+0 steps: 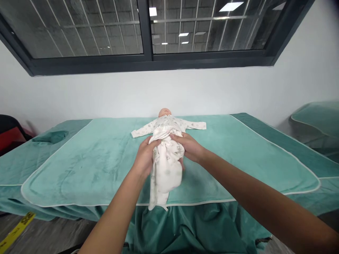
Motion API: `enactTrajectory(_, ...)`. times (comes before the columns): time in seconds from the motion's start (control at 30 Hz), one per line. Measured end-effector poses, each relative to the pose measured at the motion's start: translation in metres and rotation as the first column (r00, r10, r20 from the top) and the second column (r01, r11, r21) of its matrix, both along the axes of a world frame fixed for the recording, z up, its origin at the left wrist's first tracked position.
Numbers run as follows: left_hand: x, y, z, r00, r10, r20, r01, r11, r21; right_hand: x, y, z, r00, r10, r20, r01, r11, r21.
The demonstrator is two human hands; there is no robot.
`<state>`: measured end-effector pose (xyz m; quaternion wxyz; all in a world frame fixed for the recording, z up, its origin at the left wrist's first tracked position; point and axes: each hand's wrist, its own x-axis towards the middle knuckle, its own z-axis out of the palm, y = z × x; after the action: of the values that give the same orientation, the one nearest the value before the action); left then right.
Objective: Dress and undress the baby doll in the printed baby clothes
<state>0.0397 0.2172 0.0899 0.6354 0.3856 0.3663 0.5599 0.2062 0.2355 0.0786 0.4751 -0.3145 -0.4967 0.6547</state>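
Observation:
A baby doll point(164, 112) lies on its back on the bed, its head toward the wall. It wears a white printed long-sleeved top point(194, 125) with the sleeves spread out to both sides. Over the doll's lower body, my left hand point(145, 153) and my right hand point(191, 146) grip the gathered upper part of white printed baby pants point(168, 173) from either side. One pant leg hangs toward the bed's front edge. The doll's legs are mostly hidden by the cloth, with a pinkish bit showing by my right hand.
A light green plush mat point(106, 169) with white piping covers the darker green bed point(267, 134). A green cushion point(317, 118) is at the right. At the left are a red and black object point(12, 135) and yellow floor tape point(17, 229). A dark-framed window point(148, 61) is above.

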Motion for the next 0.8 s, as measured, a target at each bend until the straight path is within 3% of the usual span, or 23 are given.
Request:
enactTrajectory(0.17, -0.004, 0.001, 0.0, 0.999, -0.032, 0.023, 0.033, 0.999, -0.018, 0.011, -0.013, 0.003, 0.889, 0.32, 0.327, -0.332, 0.943, -0.02)
enactTrajectory(0.23, -0.005, -0.004, -0.003, 0.997, -0.074, 0.002, 0.074, 0.997, -0.031, 0.013, -0.015, 0.004, 0.922, 0.277, 0.271, -0.288, 0.958, -0.001)
enactTrajectory(0.3, -0.007, -0.011, -0.007, 0.984, -0.174, -0.032, 0.172, 0.984, -0.05, 0.014, -0.015, 0.003, 0.982, 0.142, 0.121, -0.145, 0.989, 0.011)
enactTrajectory(0.37, -0.011, -0.017, -0.011, 0.934, -0.345, -0.099, 0.337, 0.938, -0.085, 0.015, -0.014, 0.001, 0.998, 0.054, -0.02, -0.055, 0.998, -0.026)
enactTrajectory(0.47, -0.014, -0.022, -0.014, 0.838, -0.522, -0.161, 0.505, 0.853, -0.133, 0.014, -0.017, -0.009, 0.992, 0.051, -0.113, -0.064, 0.991, -0.117)
enactTrajectory(0.53, -0.013, -0.022, -0.015, 0.861, -0.474, -0.185, 0.458, 0.88, -0.124, 0.014, -0.021, -0.021, 0.992, 0.031, -0.118, -0.049, 0.987, -0.151)
enactTrajectory(0.6, -0.009, -0.019, -0.018, 0.91, -0.338, -0.241, 0.326, 0.941, -0.091, 0.016, -0.027, -0.038, 0.998, -0.015, -0.06, 0.006, 0.988, -0.155)
enactTrajectory(0.67, -0.003, -0.015, -0.025, 0.911, -0.225, -0.346, 0.22, 0.974, -0.054, 0.021, -0.035, -0.059, 0.998, -0.046, 0.044, 0.052, 0.987, -0.15)
enactTrajectory(0.73, 0.004, -0.01, -0.037, 0.854, -0.161, -0.495, 0.184, 0.983, -0.003, 0.029, -0.041, -0.08, 0.984, -0.082, 0.159, 0.104, 0.986, -0.133)
enactTrajectory(0.8, 0.011, -0.004, -0.05, 0.738, -0.099, -0.667, 0.19, 0.98, 0.065, 0.037, -0.045, -0.1, 0.953, -0.152, 0.263, 0.181, 0.98, -0.087)
